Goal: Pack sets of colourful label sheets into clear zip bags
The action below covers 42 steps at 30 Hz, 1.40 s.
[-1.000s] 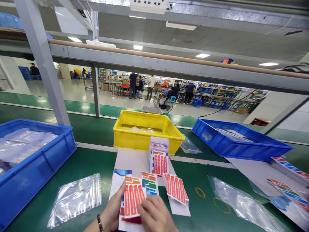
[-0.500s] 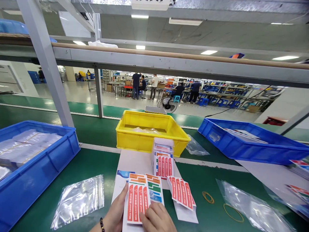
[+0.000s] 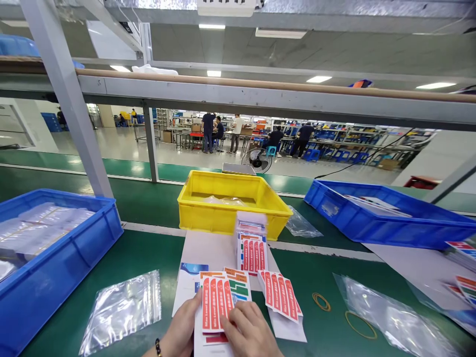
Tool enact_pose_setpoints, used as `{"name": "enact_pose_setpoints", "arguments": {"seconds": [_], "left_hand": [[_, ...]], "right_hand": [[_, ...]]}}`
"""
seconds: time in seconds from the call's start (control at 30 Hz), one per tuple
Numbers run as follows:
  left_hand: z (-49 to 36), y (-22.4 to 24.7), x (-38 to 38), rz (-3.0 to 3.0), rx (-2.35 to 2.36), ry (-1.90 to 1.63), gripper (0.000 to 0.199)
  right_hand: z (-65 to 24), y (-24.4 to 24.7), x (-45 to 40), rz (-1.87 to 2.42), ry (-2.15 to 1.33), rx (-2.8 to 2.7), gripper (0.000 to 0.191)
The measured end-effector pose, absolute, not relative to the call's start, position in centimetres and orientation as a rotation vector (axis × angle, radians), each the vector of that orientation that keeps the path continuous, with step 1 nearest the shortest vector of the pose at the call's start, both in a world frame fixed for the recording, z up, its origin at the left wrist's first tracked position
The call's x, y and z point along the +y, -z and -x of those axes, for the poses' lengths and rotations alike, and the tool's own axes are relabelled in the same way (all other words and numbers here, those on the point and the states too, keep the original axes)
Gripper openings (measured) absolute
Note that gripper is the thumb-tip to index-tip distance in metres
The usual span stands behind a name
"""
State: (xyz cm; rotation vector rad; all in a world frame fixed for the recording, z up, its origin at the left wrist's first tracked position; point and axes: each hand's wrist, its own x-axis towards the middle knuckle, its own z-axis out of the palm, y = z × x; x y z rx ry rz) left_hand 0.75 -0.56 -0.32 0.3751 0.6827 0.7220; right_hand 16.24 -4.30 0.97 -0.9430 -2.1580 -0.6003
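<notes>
Several "Max Level" sticker sheets: low ctr., btwn L hand & R hand.
L hand grip: part-closed; thumb over sheets' L edge, holding.
R hand fingers: curled; tips touching top sheet, lower R; can't tell if pinching.
Sheet stack: just in front of yellow bin.
Fanned sheets: beyond & R of R hand.
Clear zip bag: flat on grn. worktop, L of L hand.
Rubber bands: R of fanned sheets.
</notes>
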Motion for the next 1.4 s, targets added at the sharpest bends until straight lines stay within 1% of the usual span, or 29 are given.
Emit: {"name": "enact_pose_setpoints", "arguments": {"seconds": [0.1,0.23,0.33,0.43,0.57,0.63,0.7,0.77,0.87,1.0,1.07,1.13,1.2,1.23,1.3,1.33,1.4], "left_hand": [[-0.7,0.8,-0.4,-0.406,0.643,-0.729,0.04],[-0.6,1.1,-0.3,-0.466,0.609,-0.705,0.043],[-0.4,1.5,-0.2,-0.576,0.609,-0.713,0.042],[-0.2,2.4,0.0,-0.677,0.608,-0.661,0.047],[-0.1,3.7,0.0,-0.786,0.61,-0.522,0.051],[-0.2,3.9,0.0,-0.826,0.603,-0.485,0.052],[-0.3,3.9,-0.1,-0.839,0.609,-0.464,0.053],[-0.4,3.7,-0.2,-0.84,0.618,-0.451,0.053],[-0.4,3.6,-0.3,-0.855,0.64,-0.471,0.052],[-0.5,3.5,-0.2,-0.876,0.637,-0.514,0.056],[-0.5,3.4,-0.3,-0.871,0.629,-0.513,0.058],[-0.5,3.2,-0.4,-0.867,0.622,-0.51,0.058],[-0.5,2.8,-0.5,-0.868,0.617,-0.505,0.057],[-0.5,2.5,-0.6,-0.875,0.617,-0.506,0.055],[-0.3,2.0,-0.6,-0.922,0.611,-0.504,0.05],[-0.2,1.7,-0.5,-0.969,0.627,-0.496,0.046],[0.2,1.0,-0.4,-1.139,0.739,-0.471,0.031]], "right_hand": [[-16.3,-1.0,-4.2,0.919,0.598,-2.19,0.027],[-16.7,-0.2,-4.4,0.928,0.564,-2.243,0.026],[-16.9,0.8,-4.6,1.016,0.415,-2.249,0.026],[-17.8,1.7,-4.4,1.132,0.052,-2.042,0.031],[-19.3,2.2,-3.5,1.436,-0.64,-1.45,0.041],[-19.5,2.4,-3.1,1.499,-0.844,-1.288,0.037],[-19.3,2.5,-3.0,1.53,-0.871,-1.253,0.028],[-18.8,2.5,-3.1,1.553,-0.821,-1.276,0.021],[-18.1,2.2,-3.4,1.552,-0.745,-1.338,0.015],[-18.0,2.1,-3.5,1.53,-0.673,-1.43,0.009],[-18.2,2.2,-3.4,1.491,-0.71,-1.419,0.012],[-18.1,2.4,-3.4,1.407,-0.859,-1.275,0.029],[-17.9,2.5,-3.5,1.252,-1.138,-1.087,0.045],[-17.8,2.5,-3.5,1.165,-1.287,-1.016,0.048],[-17.9,2.3,-3.5,1.03,-1.485,-0.956,0.042],[-18.1,2.1,-3.4,1.009,-1.509,-0.942,0.039],[-19.1,1.6,-2.9,1.051,-1.429,-0.871,0.037]]}}
